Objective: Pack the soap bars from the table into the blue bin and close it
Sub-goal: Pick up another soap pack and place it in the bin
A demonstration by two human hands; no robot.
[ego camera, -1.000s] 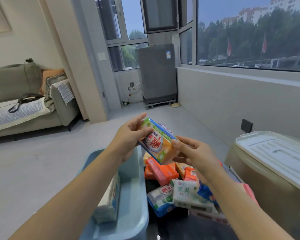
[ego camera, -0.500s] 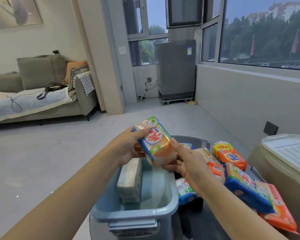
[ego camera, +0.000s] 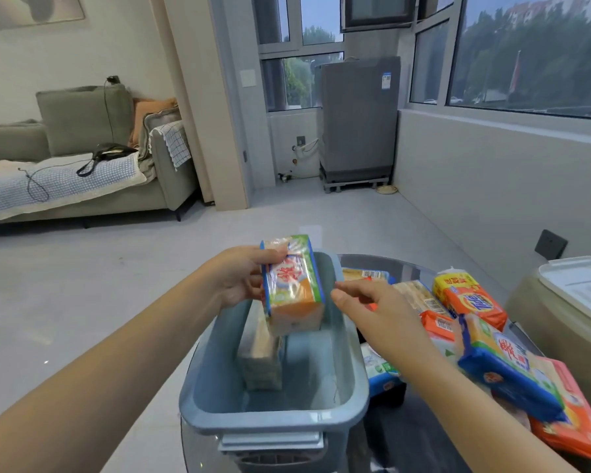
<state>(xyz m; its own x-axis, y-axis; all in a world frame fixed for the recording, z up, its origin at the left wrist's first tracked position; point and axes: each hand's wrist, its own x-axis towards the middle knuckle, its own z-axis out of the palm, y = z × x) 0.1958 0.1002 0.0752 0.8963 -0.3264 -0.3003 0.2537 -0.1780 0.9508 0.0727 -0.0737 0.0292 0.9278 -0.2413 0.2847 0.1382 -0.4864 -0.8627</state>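
Grey floor tiles run back to a sofa (ego camera: 82, 158) on one side and a covered washing machine (ego camera: 359, 121) under the windows, and up close a dark glass table (ego camera: 410, 435) carries the work.

On the table's near edge stands the blue bin (ego camera: 273, 418), open on top. Packing looks barely begun: one pale wrapped soap bar (ego camera: 260, 356) stands on edge against the bin's left inner wall, and the rest of the bin floor shows bare. A second soap pack (ego camera: 292, 285) (green, orange and blue wrapper with red lettering) hangs just above the bin's far end, not yet set down.

Most of the job is left. A heap of soap packs (ego camera: 485, 339) lies on the table just right of the bin, among them a yellow and orange pack (ego camera: 468, 302), a blue and orange pack (ego camera: 505, 367) tilted over a flatter orange one, and a blue and white pack (ego camera: 379, 373) touching the bin's right wall. How many there are I cannot tell, since some lie under others. No blue lid shows apart from the bin, though a flat piece clipped at its near end (ego camera: 270, 442) may belong to it; the white lid (ego camera: 580, 288) at the right sits on a separate beige container (ego camera: 560, 336). Closing is therefore undone.

The left hand (ego camera: 239, 281) grips the raised pack by its left side, thumb on the front near the top, fingers hidden behind. The right hand (ego camera: 376, 308) holds nothing: its fingers are loosely extended toward the pack's right edge, just beside it with a narrow gap showing, so it seems apart from the wrapper.
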